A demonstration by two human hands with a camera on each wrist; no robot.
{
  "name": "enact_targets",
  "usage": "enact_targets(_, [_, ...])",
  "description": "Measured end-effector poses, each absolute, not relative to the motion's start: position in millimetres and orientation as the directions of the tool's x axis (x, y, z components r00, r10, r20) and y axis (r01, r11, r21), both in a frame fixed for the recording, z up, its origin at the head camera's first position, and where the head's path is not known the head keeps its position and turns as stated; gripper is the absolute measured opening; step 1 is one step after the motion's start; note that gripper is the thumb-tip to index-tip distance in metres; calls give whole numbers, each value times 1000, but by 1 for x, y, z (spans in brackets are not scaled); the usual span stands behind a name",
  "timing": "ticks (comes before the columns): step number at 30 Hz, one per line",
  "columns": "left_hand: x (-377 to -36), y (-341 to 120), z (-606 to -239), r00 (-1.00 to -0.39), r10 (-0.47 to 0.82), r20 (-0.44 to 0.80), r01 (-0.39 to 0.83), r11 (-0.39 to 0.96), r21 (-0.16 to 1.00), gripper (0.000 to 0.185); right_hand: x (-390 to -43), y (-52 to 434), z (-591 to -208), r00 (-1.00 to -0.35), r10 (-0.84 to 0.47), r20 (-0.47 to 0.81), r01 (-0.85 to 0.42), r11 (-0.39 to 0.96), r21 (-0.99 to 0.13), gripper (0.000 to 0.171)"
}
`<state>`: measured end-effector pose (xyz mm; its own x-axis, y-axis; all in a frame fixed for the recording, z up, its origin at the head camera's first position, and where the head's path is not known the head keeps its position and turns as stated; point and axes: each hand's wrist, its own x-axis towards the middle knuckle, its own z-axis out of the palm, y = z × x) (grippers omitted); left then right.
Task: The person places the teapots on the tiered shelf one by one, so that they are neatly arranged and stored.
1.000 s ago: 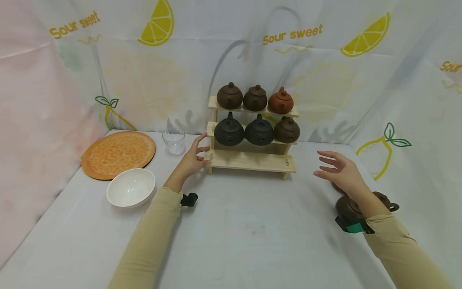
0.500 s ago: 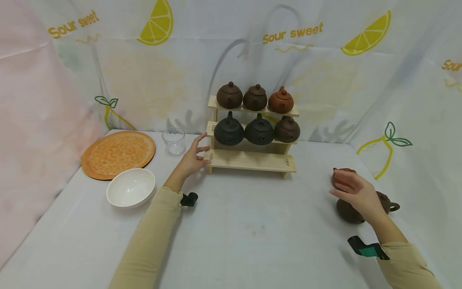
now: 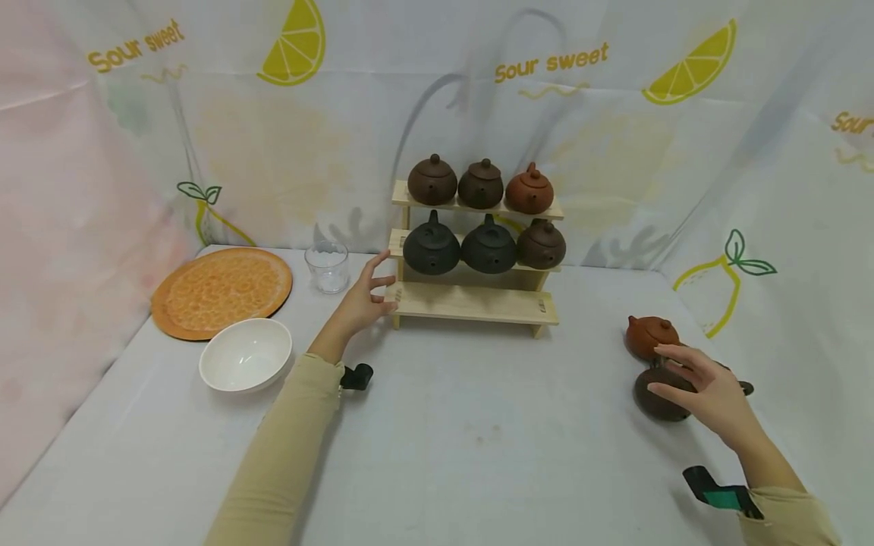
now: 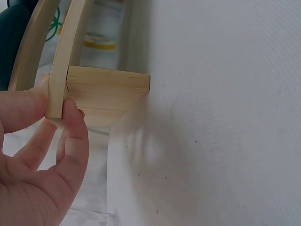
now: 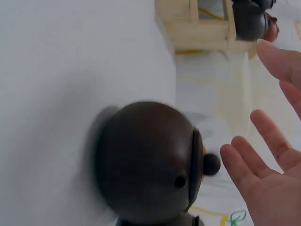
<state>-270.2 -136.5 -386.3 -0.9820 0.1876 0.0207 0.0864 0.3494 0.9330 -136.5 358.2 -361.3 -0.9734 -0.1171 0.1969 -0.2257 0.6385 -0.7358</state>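
My left hand [image 3: 365, 299] rests with spread fingers against the left end of a three-step wooden rack [image 3: 478, 303]. In the left wrist view my thumb and a finger of that hand [image 4: 47, 155] flank the end of the rack's lowest board [image 4: 106, 92]. At the table's right side my right hand [image 3: 690, 375] hovers with straight fingers just over a dark brown teapot [image 3: 652, 402]. The right wrist view shows the same teapot [image 5: 146, 165] with a gap between it and my open right hand [image 5: 263, 160]. A reddish teapot [image 3: 652, 334] stands just behind the dark one.
Several small teapots [image 3: 488, 246] fill the rack's upper two steps; its bottom step is bare. An orange plate [image 3: 221, 292], a white bowl [image 3: 246, 353] and a glass cup [image 3: 328, 267] sit at the left. Printed sheets wall the white table [image 3: 478, 440] on three sides.
My right hand has drawn back from near the rack, passed over the reddish teapot, and now hovers over the dark brown one. My left hand has stayed at the rack.
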Motion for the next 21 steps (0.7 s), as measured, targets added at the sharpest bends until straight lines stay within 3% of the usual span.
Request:
enact_targets(10, [-272, -137, -387, -979, 198, 44, 109, 335, 936, 92, -129, 382, -377, -994, -33, 103, -98, 667, -738, 56])
enact_targets(21, [-274, -138, -391, -975, 207, 75, 142, 333, 932, 92, -131, 385, -380, -999, -39, -38, -5, 765, -643, 67])
